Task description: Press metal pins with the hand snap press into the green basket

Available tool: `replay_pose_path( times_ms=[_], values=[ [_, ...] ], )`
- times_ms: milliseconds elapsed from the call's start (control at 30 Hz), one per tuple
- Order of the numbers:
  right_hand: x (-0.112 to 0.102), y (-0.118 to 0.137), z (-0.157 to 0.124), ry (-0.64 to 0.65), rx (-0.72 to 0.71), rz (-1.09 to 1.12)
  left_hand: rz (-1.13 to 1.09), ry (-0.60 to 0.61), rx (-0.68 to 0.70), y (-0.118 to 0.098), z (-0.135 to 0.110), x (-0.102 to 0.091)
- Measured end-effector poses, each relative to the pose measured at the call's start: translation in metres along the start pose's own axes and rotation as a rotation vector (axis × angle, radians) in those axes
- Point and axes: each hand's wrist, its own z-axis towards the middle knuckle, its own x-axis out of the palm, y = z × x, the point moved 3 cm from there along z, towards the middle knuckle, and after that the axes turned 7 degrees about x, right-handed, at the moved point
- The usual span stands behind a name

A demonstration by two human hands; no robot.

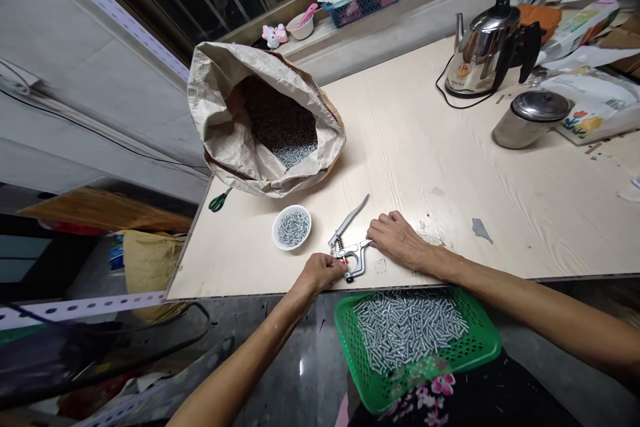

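Snap fastener pliers (pixel 356 250) with a silver frame, a spring and a red part lie near the table's front edge, their handles spread wide. My right hand (pixel 393 235) has its fingers closed around the end of one handle. At the jaw, my left hand (pixel 323 271) pinches with thumb and finger; whatever is between them is too small to make out. Left of the pliers stands a white bowl (pixel 292 227) of small silver metal pieces. Below the table edge, a green basket (pixel 345 337) on the lap holds many similar silver pieces.
A large open sack (pixel 215 107) of metal pieces stands at the back left, with green-handled scissors (pixel 218 201) beside it. A kettle (pixel 483 47) and a lidded metal cup (pixel 527 120) stand at the back right. A blue basket (pixel 367 7) sits on the windowsill.
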Motion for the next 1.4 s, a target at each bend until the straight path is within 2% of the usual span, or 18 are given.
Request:
replay_pose_path(
  times_ms=[100, 400, 633, 800, 833, 900, 967, 1000, 1067, 1133, 1267, 1400],
  values=[
    [-0.007, -0.01, 0.002, 0.025, -0.021, 0.071, 0.0, 0.001, 0.046, 0.003, -0.004, 0.004],
    [-0.007, -0.045, 0.032, 0.156, -0.192, -0.012, -0.026, -0.004, 0.043, 0.002, -0.006, 0.006],
    [-0.014, -0.04, 0.048, 0.241, -0.206, -0.078, -0.05, -0.058, 0.019, 0.005, -0.006, 0.008],
    [-0.02, -0.035, 0.046, 0.2, -0.208, -0.085, 0.063, -0.108, 0.011, 0.007, -0.012, 0.009],
    [-0.021, -0.035, 0.045, 0.204, -0.198, -0.084, 0.132, -0.152, 0.036, 0.005, -0.016, 0.01],
    [-0.023, -0.034, 0.043, 0.238, -0.175, -0.087, 0.321, -0.327, 0.164, -0.006, -0.025, 0.012],
    [-0.024, -0.031, 0.041, 0.271, -0.162, -0.09, 0.516, -0.501, 0.373, -0.022, -0.031, 0.018],
    [-0.025, -0.03, 0.041, 0.282, -0.159, -0.092, 0.595, -0.54, 0.477, -0.03, -0.031, 0.023],
    [-0.024, -0.025, 0.039, 0.297, -0.155, -0.096, 0.712, -0.519, 0.628, -0.044, -0.024, 0.032],
    [-0.024, -0.022, 0.038, 0.307, -0.147, -0.094, 0.793, -0.444, 0.693, -0.054, -0.008, 0.035],
    [-0.023, -0.019, 0.035, 0.306, -0.111, -0.079, 0.897, -0.285, 0.656, -0.065, 0.018, 0.028],
    [-0.023, -0.017, 0.033, 0.311, -0.069, -0.042, 0.904, -0.263, 0.626, -0.068, 0.019, 0.025]
  ],
)
